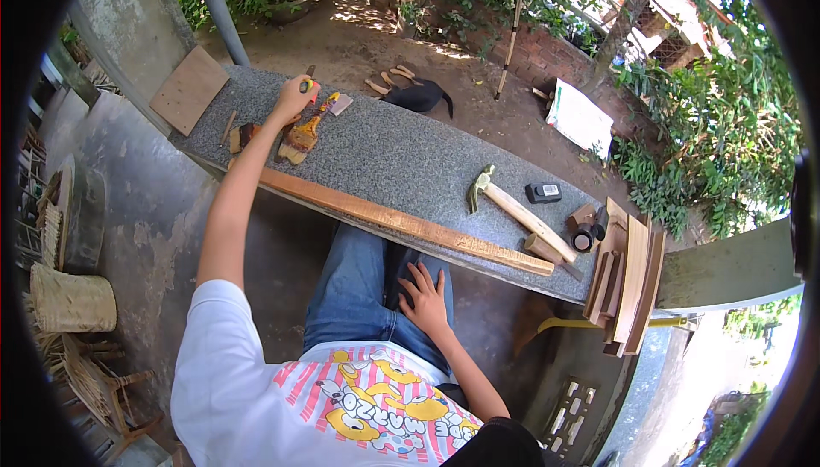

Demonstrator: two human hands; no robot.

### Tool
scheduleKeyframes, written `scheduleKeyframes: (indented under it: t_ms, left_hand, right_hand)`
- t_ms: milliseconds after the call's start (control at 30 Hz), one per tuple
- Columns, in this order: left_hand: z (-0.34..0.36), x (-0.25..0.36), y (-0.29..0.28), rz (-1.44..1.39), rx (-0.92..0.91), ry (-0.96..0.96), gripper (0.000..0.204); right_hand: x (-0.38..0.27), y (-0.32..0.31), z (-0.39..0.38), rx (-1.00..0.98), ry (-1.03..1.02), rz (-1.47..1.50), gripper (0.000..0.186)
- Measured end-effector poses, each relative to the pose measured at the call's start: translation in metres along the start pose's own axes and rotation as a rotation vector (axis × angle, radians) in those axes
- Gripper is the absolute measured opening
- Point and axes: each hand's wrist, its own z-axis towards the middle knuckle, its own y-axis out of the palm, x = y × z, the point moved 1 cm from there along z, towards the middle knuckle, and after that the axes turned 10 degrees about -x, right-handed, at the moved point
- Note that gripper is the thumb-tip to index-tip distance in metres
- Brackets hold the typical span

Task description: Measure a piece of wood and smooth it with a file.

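Observation:
My left hand (295, 101) reaches over the grey stone counter (389, 155) to its far left edge. Its fingers are closed around a small yellow-and-black thing (305, 87), mostly hidden, with reddish-orange showing beside it. Just right of that hand lie a wide paintbrush (301, 137) with a yellow-and-red handle and a small pale block (341, 105). Under my left forearm a brown wooden block (248, 135) is partly covered. My right hand (424, 298) rests on my thigh, fingers spread, holding nothing. A long wooden strip (401, 223) lies along the counter's near edge.
To the right lie a claw hammer (521, 211), a black block-shaped thing (543, 193) and small wood pieces (541, 247). Wooden slats (630, 275) are stacked at the right end. A square board (190, 89) leans at the left. Beyond, a dark dog (417, 95) lies on the ground.

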Motion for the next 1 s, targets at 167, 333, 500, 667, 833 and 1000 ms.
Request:
scheduleKeyframes:
  t_ms: [167, 333, 500, 667, 833, 1000]
  left_hand:
    - [-0.125, 0.127, -0.032, -0.692, -0.179, 0.25, 0.047]
    - [-0.304, 0.186, 0.01, -1.013, -0.527, 0.112, 0.045]
    - [-0.408, 0.208, 0.084, -1.001, -0.659, 0.072, 0.033]
    - [-0.42, 0.234, 0.083, -0.703, -0.386, 0.158, 0.035]
    - [-0.403, 0.227, 0.091, -0.32, -0.483, 0.259, 0.033]
    - [-0.391, 0.258, 0.075, -0.475, -0.425, 0.212, 0.037]
  right_hand:
    - [0.007, -0.015, -0.012, 0.096, 0.06, 0.272, 0.037]
    - [-0.024, -0.047, -0.004, 0.242, -0.172, 0.951, 0.069]
    - [-0.038, -0.041, 0.007, -0.378, -0.136, 1.417, 0.066]
    - [-0.042, -0.046, -0.005, -0.437, 0.232, 1.767, 0.041]
    - [-0.02, -0.02, -0.018, -0.395, 0.468, 2.001, 0.031]
    - [-0.02, -0.06, -0.016, -0.302, 0.452, 2.258, 0.037]
